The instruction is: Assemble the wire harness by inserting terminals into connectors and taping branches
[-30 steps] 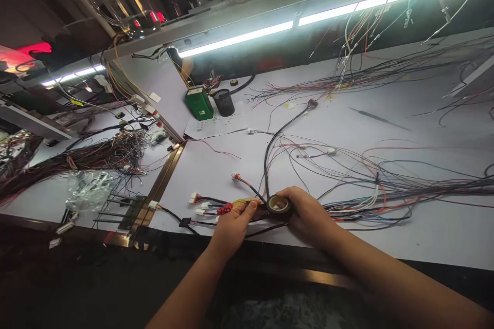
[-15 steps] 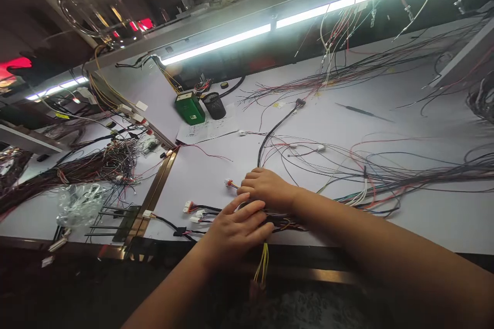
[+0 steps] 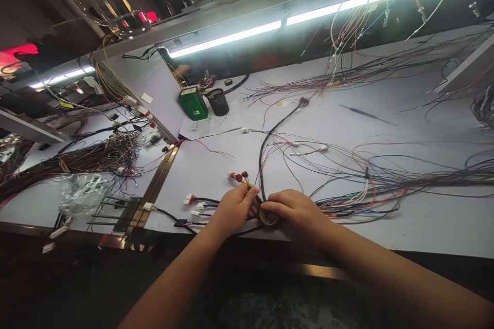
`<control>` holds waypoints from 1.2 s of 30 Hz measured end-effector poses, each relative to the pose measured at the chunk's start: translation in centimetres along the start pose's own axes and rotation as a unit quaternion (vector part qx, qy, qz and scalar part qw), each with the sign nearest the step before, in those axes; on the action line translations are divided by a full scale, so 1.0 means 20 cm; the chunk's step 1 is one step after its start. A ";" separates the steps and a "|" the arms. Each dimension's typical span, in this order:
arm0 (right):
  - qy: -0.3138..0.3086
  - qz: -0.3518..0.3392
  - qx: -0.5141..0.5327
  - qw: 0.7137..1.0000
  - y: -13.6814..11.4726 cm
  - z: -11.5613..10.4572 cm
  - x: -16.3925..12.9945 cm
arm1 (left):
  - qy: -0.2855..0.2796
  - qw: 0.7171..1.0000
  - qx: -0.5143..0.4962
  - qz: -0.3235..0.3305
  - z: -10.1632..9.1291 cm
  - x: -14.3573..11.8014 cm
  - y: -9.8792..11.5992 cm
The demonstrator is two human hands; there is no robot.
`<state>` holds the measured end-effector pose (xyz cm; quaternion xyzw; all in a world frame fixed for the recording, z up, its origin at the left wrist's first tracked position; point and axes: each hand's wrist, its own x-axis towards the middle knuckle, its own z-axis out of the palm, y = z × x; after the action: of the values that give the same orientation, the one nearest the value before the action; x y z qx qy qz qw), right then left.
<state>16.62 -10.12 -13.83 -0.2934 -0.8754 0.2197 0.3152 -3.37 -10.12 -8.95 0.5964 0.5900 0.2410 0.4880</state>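
Left hand [image 3: 233, 209] pinching wire bundle [image 3: 258, 196], right hand [image 3: 295, 212] on tape roll [image 3: 267, 217]

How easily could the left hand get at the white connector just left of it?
Probably easily: the left hand is close to the white connector, with only bare table and thin wires between.

We're in a wire-harness assembly workshop: a long white counter [image 3: 386, 113] strewn with loose coloured wires [image 3: 366, 185] and connectors. Tube lights [image 3: 227, 39] run above, with another wire-heaped bench [image 3: 46, 200] at left.
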 end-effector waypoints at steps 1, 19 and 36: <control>0.005 0.026 0.025 0.999 0.00 0.00 0.00 | 0.014 0.999 -0.047 -0.012 0.01 -0.02 -0.03; -0.129 -0.206 -0.183 0.953 0.18 0.04 0.49 | 0.030 0.706 0.474 0.526 -0.05 -0.11 0.01; -0.017 0.078 -0.025 0.996 0.03 -0.03 -0.04 | -0.237 0.878 0.395 0.134 -0.04 0.25 0.19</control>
<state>17.77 -10.03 -14.11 -0.3648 -0.8603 0.2267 0.2746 -1.44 -4.45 -6.80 0.8520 0.4178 -0.0973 0.3002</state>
